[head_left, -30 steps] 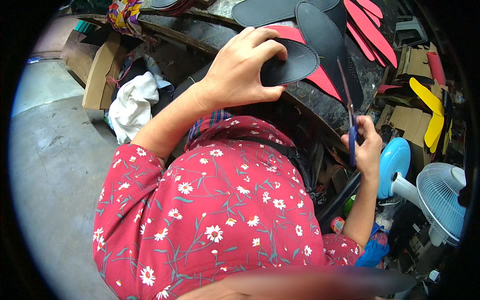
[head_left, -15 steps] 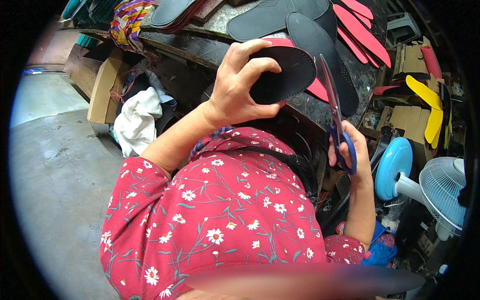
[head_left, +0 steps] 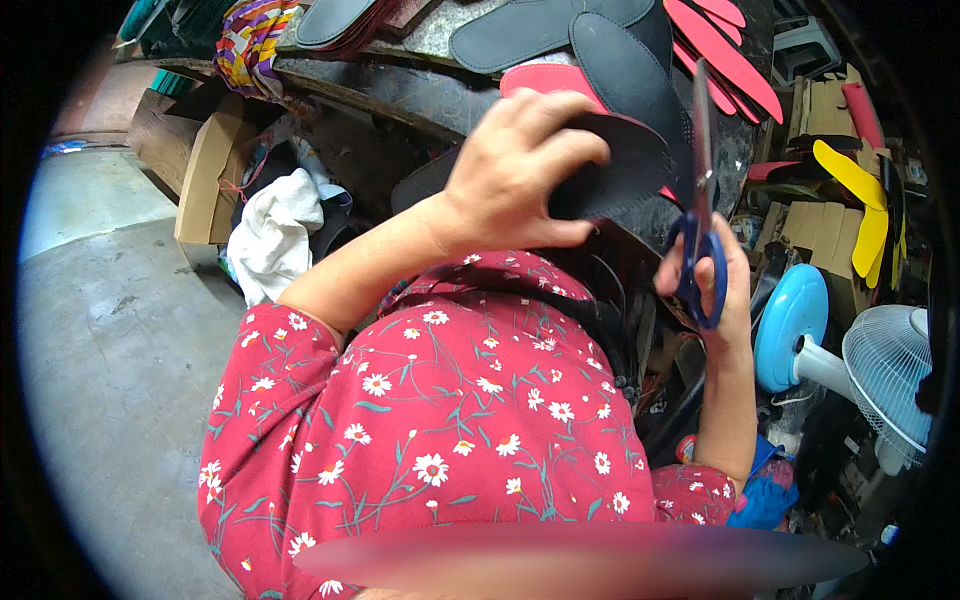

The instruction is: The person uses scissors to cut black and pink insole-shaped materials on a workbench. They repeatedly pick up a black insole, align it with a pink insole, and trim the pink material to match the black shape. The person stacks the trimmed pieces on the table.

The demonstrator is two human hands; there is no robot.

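My left hand point(head_left: 505, 175) grips a black insole point(head_left: 632, 165) between thumb and fingers, over the near edge of the workbench. The insole is tilted, and its heel or toe end points right. To the right, my right hand point(head_left: 732, 285) holds a pair of scissors point(head_left: 704, 190) by their dark blue handles. The blades point upward and look closed together, apart from the insole. Just behind my left hand a pink insole point(head_left: 545, 78) lies on the bench. Beyond it rest larger black insoles point(head_left: 622, 70) with stitched edges.
The dark workbench point(head_left: 400, 95) carries pink insoles point(head_left: 722, 58) at the right and a stack of dark insoles point(head_left: 335, 22) at the left. A blue and white fan point(head_left: 885, 375) and yellow insole pieces point(head_left: 848, 178) are at the right. White cloth point(head_left: 280, 228) hangs beside a cardboard box point(head_left: 208, 180).
The insole in my left hand has moved right and tilted, so its face shows less broadly. My right hand has raised the scissors slightly and shifted them right, with the blades more upright.
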